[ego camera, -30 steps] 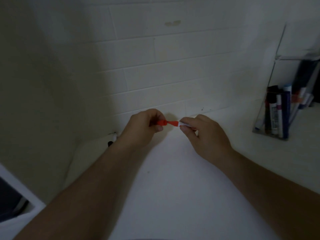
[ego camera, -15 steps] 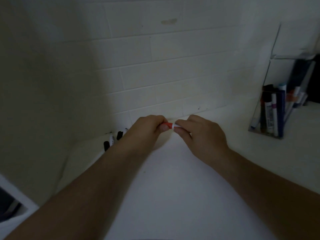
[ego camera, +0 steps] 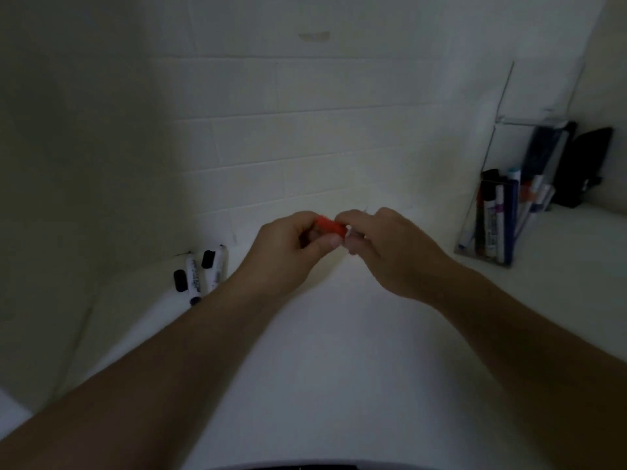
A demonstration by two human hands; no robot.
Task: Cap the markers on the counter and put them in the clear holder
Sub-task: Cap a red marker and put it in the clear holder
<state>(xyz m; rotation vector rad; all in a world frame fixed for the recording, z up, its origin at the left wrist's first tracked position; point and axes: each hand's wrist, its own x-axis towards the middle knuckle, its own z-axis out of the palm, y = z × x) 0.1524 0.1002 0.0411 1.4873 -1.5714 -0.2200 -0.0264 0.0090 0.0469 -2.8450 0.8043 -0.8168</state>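
Both hands, left and right, pinch one red marker; two white markers, apparently two loose caps on counter.

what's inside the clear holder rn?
The clear holder has several capped markers standing upright and leaning: black, white-bodied, a dark blue one, one with a teal cap, something red behind. An exact count is hidden by overlap and dim light.
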